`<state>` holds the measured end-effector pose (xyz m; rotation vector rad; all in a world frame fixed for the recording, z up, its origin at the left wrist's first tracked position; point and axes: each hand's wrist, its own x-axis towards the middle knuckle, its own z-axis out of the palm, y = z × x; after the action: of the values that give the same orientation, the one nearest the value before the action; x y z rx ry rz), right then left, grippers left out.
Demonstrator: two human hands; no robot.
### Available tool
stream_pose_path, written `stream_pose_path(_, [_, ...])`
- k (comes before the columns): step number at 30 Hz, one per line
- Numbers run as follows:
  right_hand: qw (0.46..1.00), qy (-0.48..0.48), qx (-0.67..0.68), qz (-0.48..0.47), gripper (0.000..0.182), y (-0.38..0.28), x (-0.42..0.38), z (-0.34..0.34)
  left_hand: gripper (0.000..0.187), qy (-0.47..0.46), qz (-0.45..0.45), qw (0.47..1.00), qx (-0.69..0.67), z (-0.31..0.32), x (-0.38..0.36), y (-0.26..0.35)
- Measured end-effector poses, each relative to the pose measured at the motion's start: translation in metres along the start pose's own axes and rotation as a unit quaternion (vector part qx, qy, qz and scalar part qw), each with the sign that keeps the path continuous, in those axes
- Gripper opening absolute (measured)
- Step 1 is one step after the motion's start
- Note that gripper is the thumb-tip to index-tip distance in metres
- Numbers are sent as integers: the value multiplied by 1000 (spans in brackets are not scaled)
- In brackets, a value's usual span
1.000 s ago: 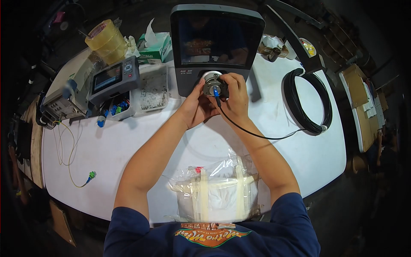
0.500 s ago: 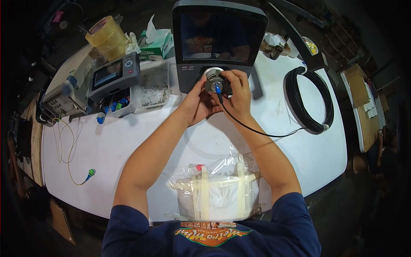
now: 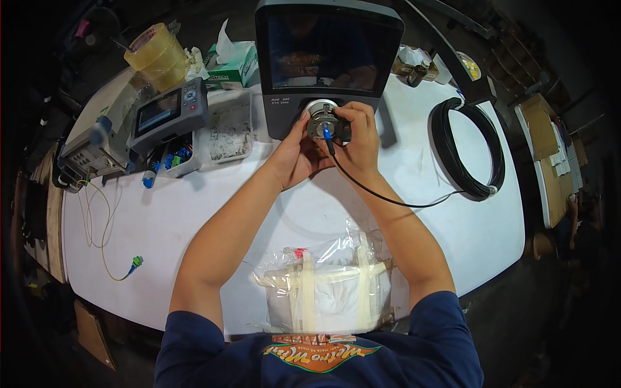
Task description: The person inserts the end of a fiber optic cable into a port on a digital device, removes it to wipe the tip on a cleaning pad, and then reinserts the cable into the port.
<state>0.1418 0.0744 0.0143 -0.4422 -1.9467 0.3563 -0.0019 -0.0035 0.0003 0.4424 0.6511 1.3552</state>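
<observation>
A dark grey monitor unit (image 3: 326, 52) stands at the back of the table, with a round metal connector holder (image 3: 318, 118) at the foot of its front. Into that holder goes a blue fibre connector (image 3: 326, 132), its black cable (image 3: 362, 186) running off to the right. My left hand (image 3: 299, 155) grips the holder's left side, thumb up along the rim. Around the right side curls my right hand (image 3: 357, 137), thumb and forefinger at the upper right edge. Fingers beneath the holder are partly hidden.
A coil of black cable (image 3: 442, 149) lies at the right. Leftward are a grey handheld tester (image 3: 169, 113), a plastic tub (image 3: 229, 129), a tissue box (image 3: 233, 64) and tape rolls (image 3: 155, 58). A taped plastic pad (image 3: 336, 291) lies close to my body.
Both hands stay on the connector holder, with only slight finger shifts. The view has moved a little, so the monitor and the things at the left sit slightly further left.
</observation>
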Motion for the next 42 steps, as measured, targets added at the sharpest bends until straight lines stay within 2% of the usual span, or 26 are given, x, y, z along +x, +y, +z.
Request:
stream_pose_path(14, [1000,6,-1,-2,59,-2,-2,-1,65,-9,5,1000,-27,3,-1,3])
stream_pose_path(42, [1000,1,3,4,55,-5,-1,-2,67,-31,4,999,7,-3,0,1])
